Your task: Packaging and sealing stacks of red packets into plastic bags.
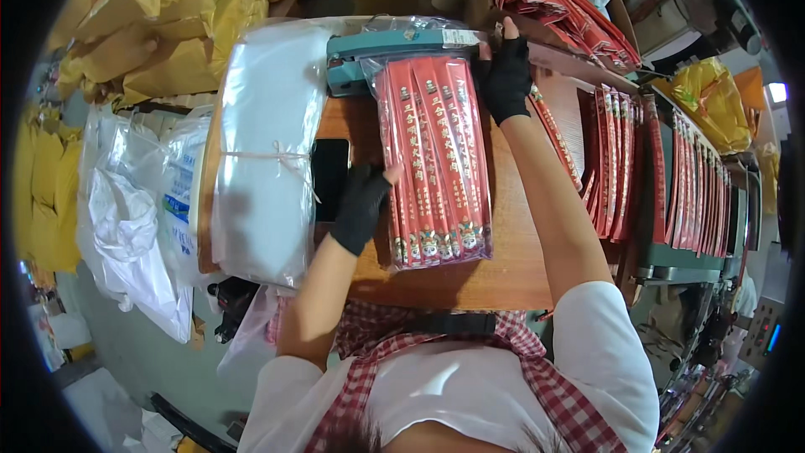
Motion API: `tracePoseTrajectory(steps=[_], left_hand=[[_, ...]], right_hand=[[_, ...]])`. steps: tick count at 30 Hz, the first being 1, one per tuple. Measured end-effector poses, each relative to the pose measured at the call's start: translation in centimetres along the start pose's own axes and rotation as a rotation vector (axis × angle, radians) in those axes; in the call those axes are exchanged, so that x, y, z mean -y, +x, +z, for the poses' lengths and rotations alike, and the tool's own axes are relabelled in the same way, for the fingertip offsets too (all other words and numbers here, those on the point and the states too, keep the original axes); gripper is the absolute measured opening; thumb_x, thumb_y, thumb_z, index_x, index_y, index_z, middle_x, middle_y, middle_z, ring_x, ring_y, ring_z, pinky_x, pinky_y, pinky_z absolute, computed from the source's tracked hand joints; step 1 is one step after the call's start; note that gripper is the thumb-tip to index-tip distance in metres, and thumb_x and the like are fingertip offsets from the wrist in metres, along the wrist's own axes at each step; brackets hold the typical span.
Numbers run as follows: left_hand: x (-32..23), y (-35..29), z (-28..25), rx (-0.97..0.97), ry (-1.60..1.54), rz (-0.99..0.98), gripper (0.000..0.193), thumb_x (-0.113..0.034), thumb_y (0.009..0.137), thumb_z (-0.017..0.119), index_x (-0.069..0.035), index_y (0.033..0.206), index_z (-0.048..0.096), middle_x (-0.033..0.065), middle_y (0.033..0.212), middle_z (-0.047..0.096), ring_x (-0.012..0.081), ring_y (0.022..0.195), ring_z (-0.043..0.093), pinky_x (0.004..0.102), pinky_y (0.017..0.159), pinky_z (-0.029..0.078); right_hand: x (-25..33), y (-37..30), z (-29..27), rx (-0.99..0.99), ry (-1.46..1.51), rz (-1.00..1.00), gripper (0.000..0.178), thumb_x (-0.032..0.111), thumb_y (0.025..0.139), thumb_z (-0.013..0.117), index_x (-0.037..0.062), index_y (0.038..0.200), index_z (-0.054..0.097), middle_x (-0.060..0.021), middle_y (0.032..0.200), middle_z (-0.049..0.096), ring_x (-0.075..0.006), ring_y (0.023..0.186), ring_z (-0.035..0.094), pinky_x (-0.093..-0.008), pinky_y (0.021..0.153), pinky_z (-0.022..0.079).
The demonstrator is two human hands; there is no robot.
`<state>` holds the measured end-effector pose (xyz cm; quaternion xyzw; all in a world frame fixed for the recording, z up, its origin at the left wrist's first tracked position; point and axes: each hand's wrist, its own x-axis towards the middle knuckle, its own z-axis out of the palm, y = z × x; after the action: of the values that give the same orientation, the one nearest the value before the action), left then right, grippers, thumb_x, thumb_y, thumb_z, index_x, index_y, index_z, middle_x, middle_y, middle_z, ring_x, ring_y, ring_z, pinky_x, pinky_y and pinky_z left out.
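A clear plastic bag (pixel 436 168) filled with several long red printed sleeves lies on the wooden table in front of me. Its upper end reaches a teal bar heat sealer (pixel 411 40). My right hand (pixel 506 75), in a black fingerless glove, is closed around the right end of the sealer's arm, thumb up. At the bag's left edge is my left hand (pixel 365 205), gloved the same way. Its thumb rests on the bag and the other fingers are mostly hidden. A black phone (pixel 330 176) lies beside that hand.
Left of the sealer lies a tied stack of clear bags (pixel 267 159). Rows of red sleeves (pixel 692 176) stand at the right, with more in a cardboard box (pixel 543 59) at the back. Yellow wrapped packages (pixel 159 25) pile up at the far left. White plastic bags (pixel 126 210) hang nearby.
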<state>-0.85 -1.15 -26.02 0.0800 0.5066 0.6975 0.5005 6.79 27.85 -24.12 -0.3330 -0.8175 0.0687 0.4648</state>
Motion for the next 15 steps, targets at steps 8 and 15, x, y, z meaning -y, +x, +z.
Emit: tracePoseTrajectory(steps=[8, 15], left_hand=[[3.1, -4.2, -0.8, 0.142, 0.254, 0.091, 0.046, -0.021, 0.085, 0.069, 0.000, 0.121, 0.048, 0.0087, 0.113, 0.058, 0.0140, 0.104, 0.054, 0.0310, 0.090, 0.044], [-3.0, -16.2, -5.7, 0.126, 1.054, 0.287, 0.045, -0.020, 0.082, 0.069, -0.004, 0.121, 0.051, 0.0110, 0.114, 0.057, 0.0183, 0.103, 0.055, 0.0321, 0.085, 0.045]], right_hand=[[2.5, -4.9, -4.6, 0.280, 0.614, 0.396, 0.064, 0.026, 0.082, 0.069, 0.0019, 0.134, 0.041, -0.0126, 0.113, 0.060, -0.0235, 0.100, 0.057, -0.0363, 0.087, 0.045], [13.0, -21.2, -11.6, 0.982, 1.589, 1.371, 0.060, 0.025, 0.083, 0.066, 0.0008, 0.133, 0.042, -0.0152, 0.125, 0.056, -0.0272, 0.112, 0.057, -0.0416, 0.097, 0.046]])
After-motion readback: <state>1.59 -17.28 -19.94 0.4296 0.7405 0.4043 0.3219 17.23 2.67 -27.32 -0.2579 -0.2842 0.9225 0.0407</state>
